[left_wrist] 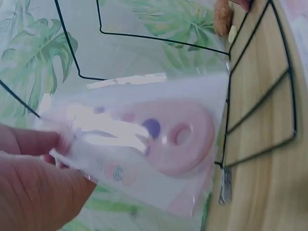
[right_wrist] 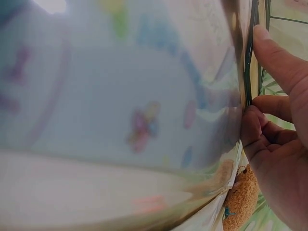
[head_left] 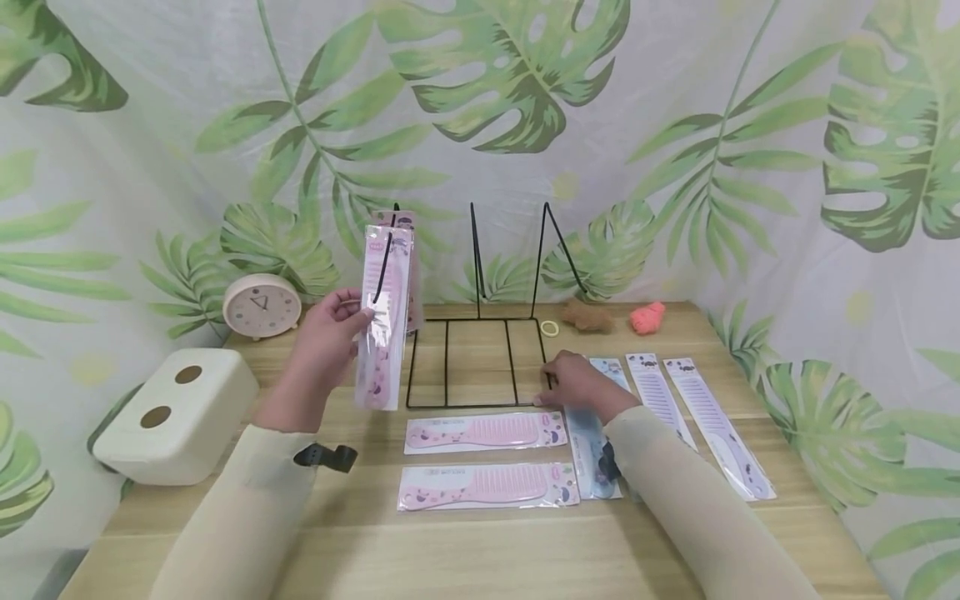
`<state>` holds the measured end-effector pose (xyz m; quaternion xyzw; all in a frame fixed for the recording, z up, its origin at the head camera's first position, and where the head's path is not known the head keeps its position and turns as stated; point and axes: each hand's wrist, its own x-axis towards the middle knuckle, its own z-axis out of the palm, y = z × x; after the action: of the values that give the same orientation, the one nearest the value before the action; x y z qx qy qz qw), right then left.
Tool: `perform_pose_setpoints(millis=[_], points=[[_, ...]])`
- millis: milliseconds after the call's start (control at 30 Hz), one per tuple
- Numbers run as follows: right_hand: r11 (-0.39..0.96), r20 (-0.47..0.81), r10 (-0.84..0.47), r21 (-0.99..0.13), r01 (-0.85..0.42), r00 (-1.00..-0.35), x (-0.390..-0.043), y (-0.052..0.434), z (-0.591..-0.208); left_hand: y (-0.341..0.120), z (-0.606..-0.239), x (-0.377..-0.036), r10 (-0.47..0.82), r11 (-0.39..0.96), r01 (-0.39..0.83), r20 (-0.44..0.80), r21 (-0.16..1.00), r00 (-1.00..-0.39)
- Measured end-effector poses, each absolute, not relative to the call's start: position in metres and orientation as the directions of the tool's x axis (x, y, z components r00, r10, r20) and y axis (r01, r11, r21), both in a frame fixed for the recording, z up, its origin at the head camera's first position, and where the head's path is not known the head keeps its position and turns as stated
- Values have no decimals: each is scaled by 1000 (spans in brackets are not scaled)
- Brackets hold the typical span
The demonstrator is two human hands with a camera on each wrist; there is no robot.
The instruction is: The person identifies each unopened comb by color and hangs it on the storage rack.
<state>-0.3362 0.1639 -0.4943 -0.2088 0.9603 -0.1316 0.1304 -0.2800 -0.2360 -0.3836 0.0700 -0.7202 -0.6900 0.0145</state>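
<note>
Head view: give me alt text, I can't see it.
The left hand holds a packaged pink comb upright beside a black wire rack, whose front corner the right hand grips. More packaged combs lie flat on the wooden table.

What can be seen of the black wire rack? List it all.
The black wire rack is thin dark metal rod: a flat base grid of rectangular cells on the wooden table, with slanted uprights rising at the back. The right hand grips its front right corner. The left hand holds a packaged pink comb against its left upright.
</note>
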Motion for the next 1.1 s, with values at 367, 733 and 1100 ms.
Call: perform_pose_setpoints(millis=[367, 733, 1100], points=[[879, -192, -431, -311, -362, -882, -338, 165, -494, -215, -377, -313, -214, -125, -81, -107, 989, -971], [873, -195, -444, -316, -372, -875, -338, 165, -489, -218, -396, -334, -242, -70, -79, -94, 994, -966], [865, -184, -465, -302, -400, -866, -337, 166, -493, -224, -412, -355, -297, 108, -56, -21, 993, -955]])
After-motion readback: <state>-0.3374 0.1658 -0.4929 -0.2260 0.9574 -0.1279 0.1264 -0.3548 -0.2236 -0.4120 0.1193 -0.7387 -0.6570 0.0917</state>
